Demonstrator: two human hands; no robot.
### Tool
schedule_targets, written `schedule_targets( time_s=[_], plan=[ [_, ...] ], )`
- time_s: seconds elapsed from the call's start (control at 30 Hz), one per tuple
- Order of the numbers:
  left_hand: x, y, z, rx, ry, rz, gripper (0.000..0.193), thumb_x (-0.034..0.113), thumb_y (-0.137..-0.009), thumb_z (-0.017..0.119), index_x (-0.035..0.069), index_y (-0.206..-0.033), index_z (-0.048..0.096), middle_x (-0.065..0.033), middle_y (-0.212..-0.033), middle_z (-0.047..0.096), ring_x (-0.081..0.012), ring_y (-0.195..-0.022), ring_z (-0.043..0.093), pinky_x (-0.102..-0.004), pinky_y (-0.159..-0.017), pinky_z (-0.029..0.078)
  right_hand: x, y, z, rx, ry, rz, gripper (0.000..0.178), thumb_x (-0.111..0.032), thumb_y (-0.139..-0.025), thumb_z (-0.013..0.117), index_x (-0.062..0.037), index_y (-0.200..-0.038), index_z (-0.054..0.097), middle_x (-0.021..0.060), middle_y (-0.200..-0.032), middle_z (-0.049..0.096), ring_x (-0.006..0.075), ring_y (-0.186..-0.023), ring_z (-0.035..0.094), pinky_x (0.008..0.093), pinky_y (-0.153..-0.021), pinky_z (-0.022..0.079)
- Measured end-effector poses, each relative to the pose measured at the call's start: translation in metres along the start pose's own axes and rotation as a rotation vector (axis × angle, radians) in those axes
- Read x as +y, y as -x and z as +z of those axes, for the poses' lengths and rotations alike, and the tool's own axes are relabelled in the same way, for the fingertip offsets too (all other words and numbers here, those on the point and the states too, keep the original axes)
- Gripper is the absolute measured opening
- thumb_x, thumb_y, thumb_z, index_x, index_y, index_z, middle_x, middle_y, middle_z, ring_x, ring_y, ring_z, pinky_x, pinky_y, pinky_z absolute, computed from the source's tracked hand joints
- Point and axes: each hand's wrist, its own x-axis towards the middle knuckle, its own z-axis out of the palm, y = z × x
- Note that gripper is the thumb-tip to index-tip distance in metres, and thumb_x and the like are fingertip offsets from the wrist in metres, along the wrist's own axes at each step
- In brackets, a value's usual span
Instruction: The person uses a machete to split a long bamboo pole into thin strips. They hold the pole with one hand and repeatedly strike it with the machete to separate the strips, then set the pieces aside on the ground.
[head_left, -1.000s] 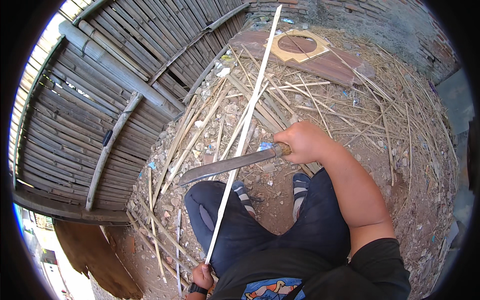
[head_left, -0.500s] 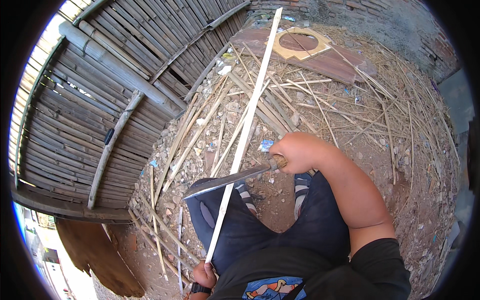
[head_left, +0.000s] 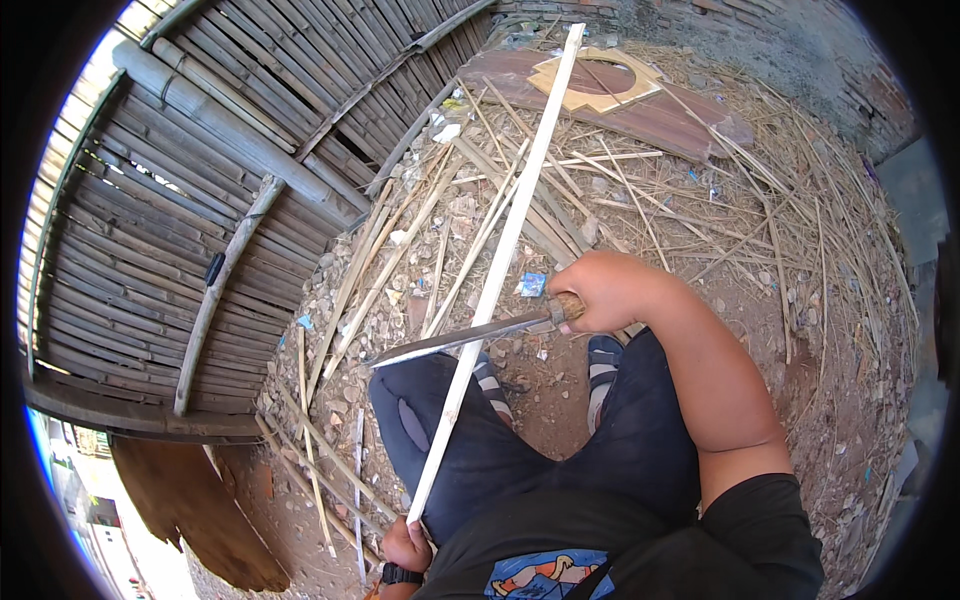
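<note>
Strip (head_left: pixel 507 250) is held by left fingers (head_left: pixel 410 543), knife (head_left: pixel 515 324) by right fingers (head_left: pixel 575 284); left knee (head_left: pixel 396 392) could be nicked if knife is forced.

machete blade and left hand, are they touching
Apart. The head view shows the left hand at the lower end of the pale bamboo strip, while the machete blade crosses that strip farther up, with dark trouser leg visible between.

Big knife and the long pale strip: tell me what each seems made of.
Knife blade: probably steel, dull dark grey with a bright gleam toward the tip. Handle: likely wood, brown and unpainted-looking, partly hidden by the right hand. Long pale strip: bamboo or wood, bare-looking from its creamy colour; which, I can't tell.
</note>
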Motion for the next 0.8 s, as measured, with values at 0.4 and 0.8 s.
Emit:
schedule_targets(
  time_s=[0.4,0.8],
  plan=[
    [-0.023,0.001,0.004,0.001,-0.1,0.076,0.045,0.037,-0.1,0.043,0.006,-0.072,0.056,-0.0154,-0.057,0.056,-0.0381,-0.052,0.058,-0.0443,-0.049,0.044,0.014,-0.001,0.0,0.063,-0.062,0.09,0.049,-0.032,-0.076,0.076,-0.0053,-0.116,0.065,0.0211,-0.101,0.068,0.0365,-0.096,0.065,0.0424,-0.085,0.051],
    [-0.005,-0.004,-0.006,0.012,-0.097,0.069,0.045,0.038,-0.099,0.044,0.004,-0.071,0.053,-0.0176,-0.055,0.053,-0.04,-0.052,0.056,-0.0465,-0.048,0.042,0.055,-0.013,0.001,0.157,-0.265,0.203,0.046,-0.026,-0.076,0.076,-0.0071,-0.116,0.066,0.0214,-0.104,0.068,0.0346,-0.099,0.065,0.0409,-0.087,0.05]
  ],
)
